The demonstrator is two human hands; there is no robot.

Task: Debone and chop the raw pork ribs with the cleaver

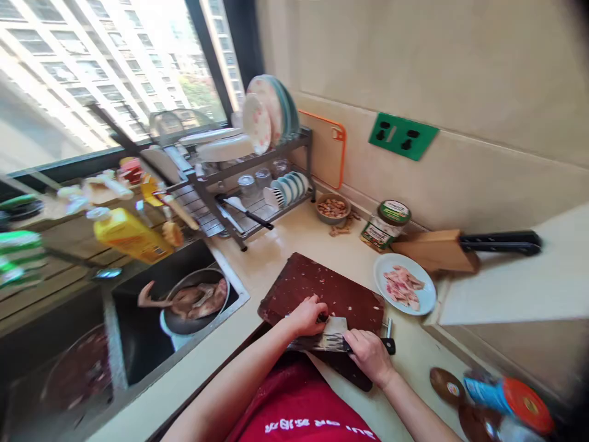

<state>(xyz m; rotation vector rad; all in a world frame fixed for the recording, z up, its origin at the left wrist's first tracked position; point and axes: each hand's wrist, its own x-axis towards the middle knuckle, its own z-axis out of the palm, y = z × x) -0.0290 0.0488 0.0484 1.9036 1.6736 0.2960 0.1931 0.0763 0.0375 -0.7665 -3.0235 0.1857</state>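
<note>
My right hand (370,355) is wrapped around the black handle of a broad kitchen knife (332,337), its blade pointing left. The blade lies across the near edge of a dark red-brown cutting board (317,282). Just above the blade my left hand (307,317) is curled closed, and a small dark thing shows at its fingertips; I cannot make out what it is. Small pale scraps are scattered over the board. To the board's right stands a white plate (381,288) with slices of raw pale-pink meat (402,287).
The sink (133,344) at left holds a pot with raw meat (197,299). Behind the board are a dish rack (255,162), a bowl of brown pieces (333,209), a jar (385,224) and a knife block (432,248). Bottles (510,402) stand at lower right.
</note>
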